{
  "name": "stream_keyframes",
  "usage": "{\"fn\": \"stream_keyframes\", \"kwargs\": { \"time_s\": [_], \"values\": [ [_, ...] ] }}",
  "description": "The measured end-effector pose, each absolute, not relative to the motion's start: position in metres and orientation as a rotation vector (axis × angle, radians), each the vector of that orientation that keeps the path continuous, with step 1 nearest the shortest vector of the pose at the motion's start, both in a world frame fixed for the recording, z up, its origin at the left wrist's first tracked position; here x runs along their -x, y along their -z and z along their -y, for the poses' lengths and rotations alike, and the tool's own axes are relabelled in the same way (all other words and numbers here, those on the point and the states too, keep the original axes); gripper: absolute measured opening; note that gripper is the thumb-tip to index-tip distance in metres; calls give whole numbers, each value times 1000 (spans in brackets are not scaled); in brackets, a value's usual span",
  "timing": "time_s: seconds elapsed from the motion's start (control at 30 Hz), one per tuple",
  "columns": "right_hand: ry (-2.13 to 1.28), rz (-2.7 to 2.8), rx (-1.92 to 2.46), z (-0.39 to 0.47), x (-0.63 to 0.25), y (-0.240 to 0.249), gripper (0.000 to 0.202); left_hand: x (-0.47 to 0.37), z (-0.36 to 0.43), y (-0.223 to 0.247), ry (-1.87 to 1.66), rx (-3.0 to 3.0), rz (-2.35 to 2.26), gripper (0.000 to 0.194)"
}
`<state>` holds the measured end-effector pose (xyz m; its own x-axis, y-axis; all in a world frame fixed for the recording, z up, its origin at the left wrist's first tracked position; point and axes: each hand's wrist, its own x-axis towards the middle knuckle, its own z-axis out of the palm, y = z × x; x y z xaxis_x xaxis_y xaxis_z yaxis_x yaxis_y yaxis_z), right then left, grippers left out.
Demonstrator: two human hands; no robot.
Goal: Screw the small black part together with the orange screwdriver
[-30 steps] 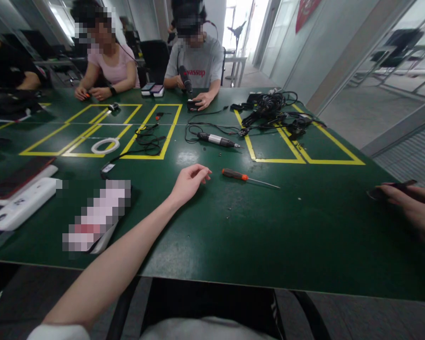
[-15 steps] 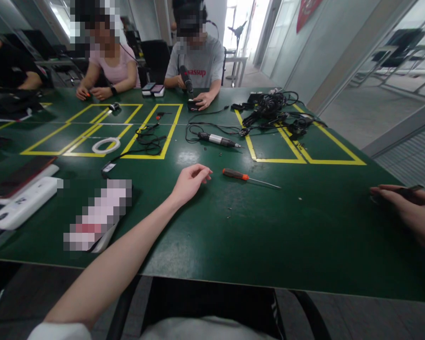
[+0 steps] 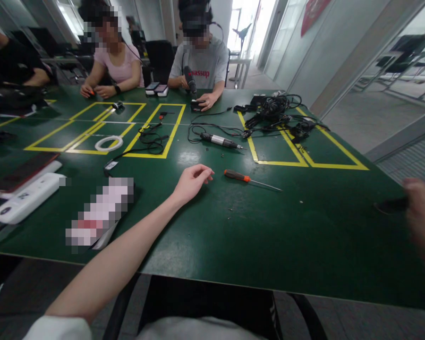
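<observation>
My left hand (image 3: 194,182) rests on the green table with its fingers loosely curled together, and nothing shows in them. Just to its right lies a screwdriver (image 3: 237,176) with a grey and orange handle, its shaft pointing right. Beyond them is a corded electric screwdriver (image 3: 217,140) with a black and silver body. At the right edge, my right hand (image 3: 420,208) is blurred and partly cut off; thumb and fingertips look apart. Beside it a dark flat object (image 3: 391,206) lies on the table, its kind unclear.
A tangle of black cables (image 3: 274,111) lies at the back right. On the left are a white power strip (image 3: 28,198), a blurred-out phone-like object (image 3: 104,210) and a white ring-shaped coil (image 3: 108,143). Across the table, a person (image 3: 198,61) holds a dark tool.
My right hand has moved right and come off the dark object, which now lies on the table. My left hand has stayed put. The view has shifted slightly.
</observation>
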<state>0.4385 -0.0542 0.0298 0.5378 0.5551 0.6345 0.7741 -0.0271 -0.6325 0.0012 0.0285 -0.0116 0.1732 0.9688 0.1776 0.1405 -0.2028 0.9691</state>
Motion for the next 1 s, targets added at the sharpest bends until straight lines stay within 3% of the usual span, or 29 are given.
{"fn": "stream_keyframes", "kwargs": {
  "time_s": [0.07,0.13,0.2,0.33,0.6,0.83,1.0],
  "values": [
    [114,1550,1472,54,-391,-34,27,-1,-29,12,-1152,-1542,-1102,20],
    [-167,2078,1152,52,-342,-32,14,-1,-29,11,-1156,-1544,-1095,19],
    [-337,2379,854,45,-302,-26,18,-1,-28,11,-1159,-1539,-1093,19],
    [-334,2622,646,26,-260,-17,26,0,-28,10,-1156,-1535,-1098,20],
    [-565,2639,584,5,-248,-7,24,-2,-29,10,-1154,-1541,-1092,21],
    [-492,2556,590,9,-241,-1,21,-1,-28,12,-1155,-1546,-1086,22],
    [-900,2188,894,23,-238,-7,13,0,-29,12,-1149,-1552,-1097,21]
  ]
}}
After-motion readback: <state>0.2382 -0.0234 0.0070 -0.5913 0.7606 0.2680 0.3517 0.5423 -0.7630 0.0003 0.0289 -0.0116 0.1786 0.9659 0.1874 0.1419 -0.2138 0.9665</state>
